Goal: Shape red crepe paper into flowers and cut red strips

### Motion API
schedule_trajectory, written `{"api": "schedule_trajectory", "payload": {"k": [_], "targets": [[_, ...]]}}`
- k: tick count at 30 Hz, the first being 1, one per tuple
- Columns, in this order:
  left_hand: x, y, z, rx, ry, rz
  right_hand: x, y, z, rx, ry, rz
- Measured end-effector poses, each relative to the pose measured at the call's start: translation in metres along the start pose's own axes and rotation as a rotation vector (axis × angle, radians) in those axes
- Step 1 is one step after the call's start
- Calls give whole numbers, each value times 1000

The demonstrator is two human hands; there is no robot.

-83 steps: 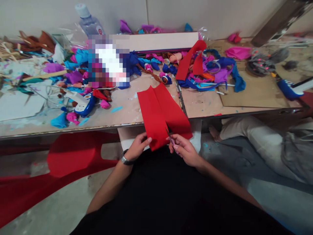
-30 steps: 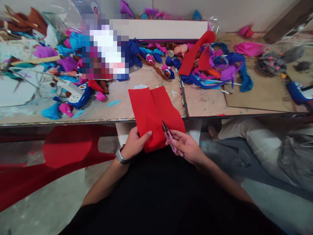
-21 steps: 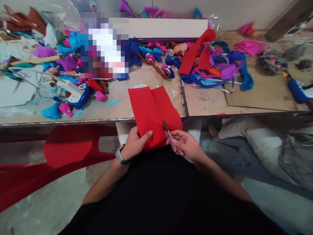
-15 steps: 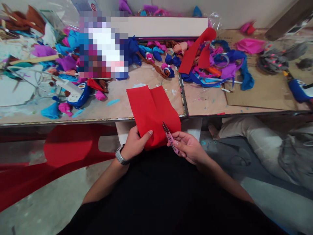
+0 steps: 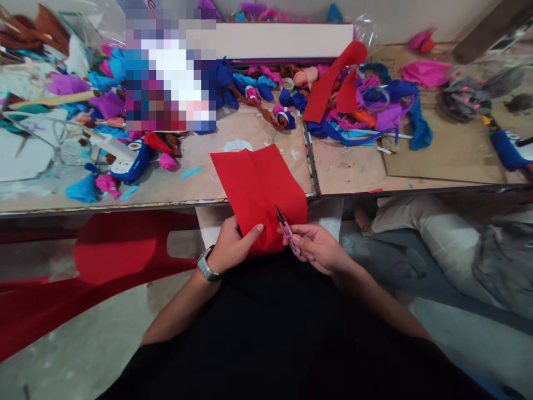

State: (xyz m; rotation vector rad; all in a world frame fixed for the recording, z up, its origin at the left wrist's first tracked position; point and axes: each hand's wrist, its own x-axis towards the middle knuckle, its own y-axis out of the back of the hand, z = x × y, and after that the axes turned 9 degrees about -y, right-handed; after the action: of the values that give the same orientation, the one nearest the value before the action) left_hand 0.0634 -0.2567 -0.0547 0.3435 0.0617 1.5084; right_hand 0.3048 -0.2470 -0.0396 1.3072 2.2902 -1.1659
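A folded sheet of red felt [image 5: 256,189] lies over the front edge of the low work table [image 5: 200,191]. My left hand [image 5: 233,247], with a wristwatch, pinches the sheet's near left corner between thumb and fingers. My right hand [image 5: 316,247] is closed on small pink-handled snips [image 5: 285,228], whose blades point up into the sheet's near edge, right of the middle crease.
Scraps of blue, pink, purple and red fabric [image 5: 333,94] and a long white box [image 5: 278,40] crowd the back of the table. A large piece of red cloth [image 5: 116,247] hangs at the left below the table. Another person's leg [image 5: 433,233] lies at the right.
The red sheet has been drawn a little toward me and to the left. The snips have advanced slightly up into the near edge. My left hand keeps its pinch.
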Motion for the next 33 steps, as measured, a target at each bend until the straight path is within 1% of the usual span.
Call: {"api": "schedule_trajectory", "payload": {"k": [4, 10, 13, 19, 22, 28, 33], "targets": [[0, -1, -2, -60, 39, -9, 3, 1, 1, -21, -7, -10], [2, -2, -22, -303, 184, 50, 7, 4, 4, -48, -5, -4], [3, -4, -26, -337, 227, 65, 11, 4, 7, -68, 12, 22], [5, -5, -11, -250, 160, 16, 13, 4, 9, -137, 36, 63], [6, -5, -7, -238, 135, 3, 13, 3, 10, -156, 39, 69], [6, -5, -7, -234, 141, -13, 15, 1, 11, -160, 38, 83], [5, -5, -8, -235, 146, -4, 17, 2, 14, -172, 43, 88]]}}
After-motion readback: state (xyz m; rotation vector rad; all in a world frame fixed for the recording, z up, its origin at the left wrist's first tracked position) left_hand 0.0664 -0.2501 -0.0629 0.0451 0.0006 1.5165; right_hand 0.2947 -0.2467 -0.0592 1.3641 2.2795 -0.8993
